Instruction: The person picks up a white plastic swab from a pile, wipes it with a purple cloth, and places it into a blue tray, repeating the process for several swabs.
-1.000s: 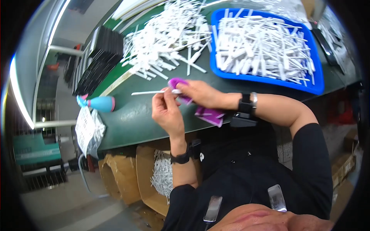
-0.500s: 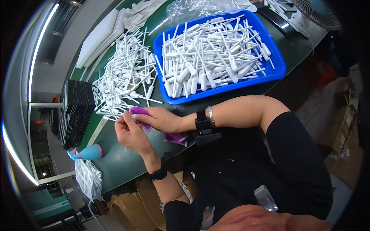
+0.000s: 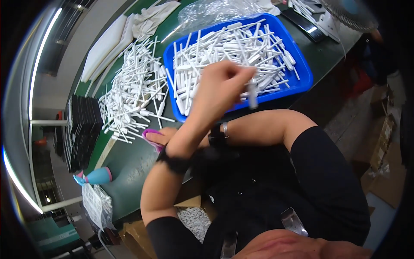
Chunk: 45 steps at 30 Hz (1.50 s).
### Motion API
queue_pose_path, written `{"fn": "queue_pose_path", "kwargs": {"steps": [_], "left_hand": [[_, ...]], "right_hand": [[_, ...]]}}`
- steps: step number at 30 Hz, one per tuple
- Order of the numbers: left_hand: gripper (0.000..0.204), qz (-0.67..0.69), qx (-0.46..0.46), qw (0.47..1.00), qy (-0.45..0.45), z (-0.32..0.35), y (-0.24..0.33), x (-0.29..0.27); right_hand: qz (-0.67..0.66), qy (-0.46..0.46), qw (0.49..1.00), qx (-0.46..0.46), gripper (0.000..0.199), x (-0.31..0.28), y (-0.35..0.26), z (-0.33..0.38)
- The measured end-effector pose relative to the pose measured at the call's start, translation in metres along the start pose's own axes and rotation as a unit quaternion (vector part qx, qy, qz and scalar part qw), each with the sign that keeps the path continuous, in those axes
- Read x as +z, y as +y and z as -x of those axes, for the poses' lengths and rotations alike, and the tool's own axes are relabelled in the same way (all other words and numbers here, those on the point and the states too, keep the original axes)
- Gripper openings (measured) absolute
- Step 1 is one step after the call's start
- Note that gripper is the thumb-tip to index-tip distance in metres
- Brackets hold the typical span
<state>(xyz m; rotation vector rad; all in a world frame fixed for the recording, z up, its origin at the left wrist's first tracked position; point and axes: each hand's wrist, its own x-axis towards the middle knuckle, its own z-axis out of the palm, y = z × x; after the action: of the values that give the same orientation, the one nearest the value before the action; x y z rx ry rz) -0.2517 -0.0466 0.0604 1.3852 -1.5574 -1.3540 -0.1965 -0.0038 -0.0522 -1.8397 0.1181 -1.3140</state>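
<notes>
My left hand (image 3: 221,88) is raised over the near side of a blue tray (image 3: 307,82), its fingers closed. From its fingertips hangs a white plastic stick with a thicker end (image 3: 252,96), smeared by motion. Many similar white sticks (image 3: 233,47) fill the tray. Beside the tray, to its left, a loose pile of white sticks (image 3: 133,86) lies on the green table. My right hand (image 3: 163,136) rests low near the pile's near end, closed on a purple cloth (image 3: 151,134). My left forearm crosses in front and partly hides the right hand.
Black stacked trays (image 3: 82,134) stand at the left edge, with a blue-and-pink spray bottle (image 3: 98,175) nearer me. White foam sheets (image 3: 103,49) and clear plastic film (image 3: 215,15) lie at the back. A fan (image 3: 351,15) stands far right. A box of white pieces (image 3: 194,222) sits below the table.
My left hand has left the purple cloth and swung right over the blue tray with a white stick. My right hand stays near the pile with the cloth.
</notes>
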Motion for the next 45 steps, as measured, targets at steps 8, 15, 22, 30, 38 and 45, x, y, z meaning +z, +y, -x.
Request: {"fn": "queue_pose_path", "kwargs": {"steps": [8,15,22,30,38,45], "left_hand": [[0.029,-0.010,0.038,0.999,0.007,-0.082,-0.024,0.035],[0.017,-0.210,0.252,0.923,0.201,0.012,-0.033,-0.070],[0.017,-0.556,0.046,0.791,0.251,0.074,-0.122,-0.194],[0.018,-0.540,0.098,0.799,0.248,0.102,-0.137,-0.205],[0.025,0.239,0.010,0.898,0.369,0.151,-0.142,-0.148],[0.027,0.356,0.026,0.853,0.381,0.167,-0.163,-0.120]], "right_hand": [[-0.173,-0.128,0.898,0.383,0.050,0.043,0.098,0.042],[-0.274,0.042,0.948,0.154,0.042,0.036,0.050,0.016],[-0.409,-0.113,0.759,0.494,0.039,0.006,0.006,-0.011],[-0.395,-0.118,0.762,0.499,0.042,0.008,0.006,-0.012],[-0.396,-0.060,0.753,0.521,0.044,0.003,0.005,-0.018],[-0.409,-0.045,0.748,0.521,0.046,0.003,0.009,-0.017]]}}
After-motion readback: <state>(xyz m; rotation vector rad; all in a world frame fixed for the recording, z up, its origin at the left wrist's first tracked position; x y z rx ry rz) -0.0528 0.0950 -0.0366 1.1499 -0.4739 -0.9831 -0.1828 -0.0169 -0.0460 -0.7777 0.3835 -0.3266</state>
